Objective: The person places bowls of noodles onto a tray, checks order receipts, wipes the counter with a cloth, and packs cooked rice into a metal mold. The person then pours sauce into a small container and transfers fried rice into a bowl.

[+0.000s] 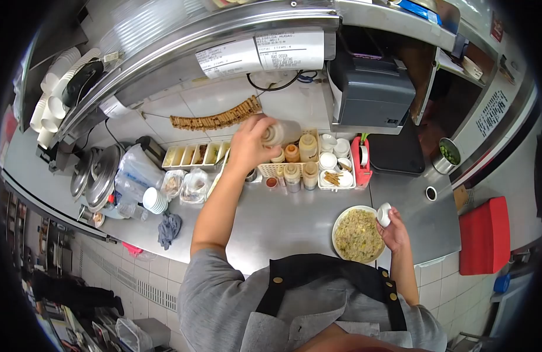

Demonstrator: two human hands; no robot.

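My left hand [254, 142] is wrapped round a translucent squeeze bottle [274, 135], slightly blurred, above a cream plastic basket [269, 170] of sauce bottles. In that basket stand an orange-filled bottle [291, 154] and a yellowish bottle [308, 148]. Two more squeeze bottles, one of them a brown-filled bottle [310, 175], stand just in front. My right hand [394, 232] grips a small white cup [384, 215] at the right rim of a plate of fried rice [359, 234]. The cup's contents cannot be made out.
A steel counter [282, 217] runs across. White tubs sit beside a red tape dispenser [362, 161]. A dark sauce cup [430, 192] and a steel pot with green pieces [448, 154] are at the right. A receipt printer [370, 88] hangs above; a condiment tray [194, 155] stands left.
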